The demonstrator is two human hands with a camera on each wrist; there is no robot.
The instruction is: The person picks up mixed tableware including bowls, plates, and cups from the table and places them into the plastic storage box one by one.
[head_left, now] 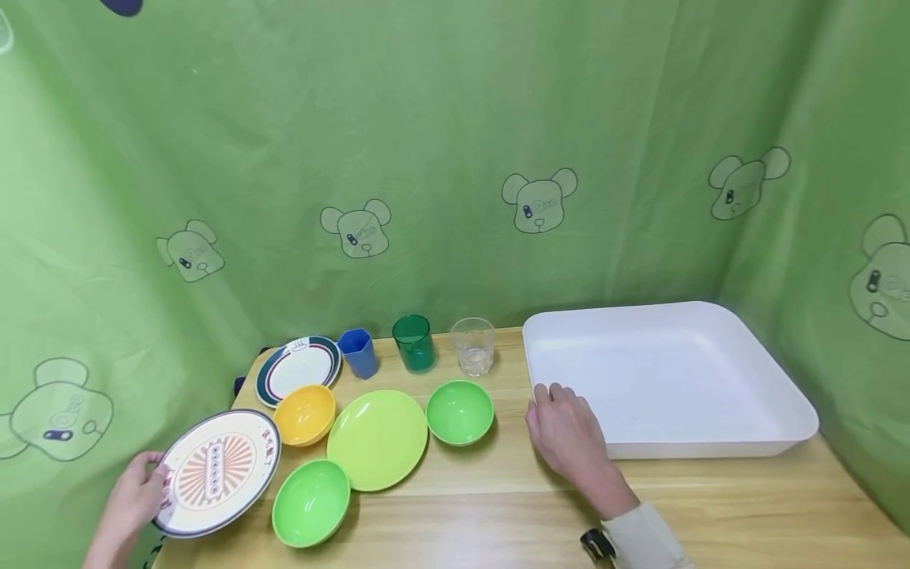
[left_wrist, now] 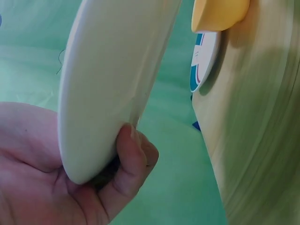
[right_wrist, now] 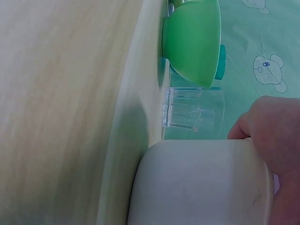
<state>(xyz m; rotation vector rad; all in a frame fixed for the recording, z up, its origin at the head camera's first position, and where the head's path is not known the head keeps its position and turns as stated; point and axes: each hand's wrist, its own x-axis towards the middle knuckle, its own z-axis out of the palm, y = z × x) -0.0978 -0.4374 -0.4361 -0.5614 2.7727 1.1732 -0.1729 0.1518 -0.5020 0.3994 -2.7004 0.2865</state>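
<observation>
At the left, my left hand [head_left: 135,494] pinches the edge of a white plate [head_left: 216,472] with an orange sunburst print and a dark rim. In the left wrist view this plate [left_wrist: 108,79] is seen from below, tilted and raised above the table, with thumb and fingers on either side of its edge. My right hand [head_left: 565,431] grips the left wall of a large white tray [head_left: 711,449] near its front corner. From the right wrist view, the hand [right_wrist: 276,136] curls over the tray's rim; part of the fingers is hidden.
On the wooden table [head_left: 455,521] stand a yellow bowl [head_left: 306,415], green bowls [head_left: 313,503] [head_left: 460,412], a lime plate [head_left: 378,440], a teal-rimmed plate [head_left: 298,371], a blue cup [head_left: 359,353], a green cup [head_left: 414,344] and a clear cup [head_left: 473,348]. A green curtain [head_left: 441,158] surrounds them.
</observation>
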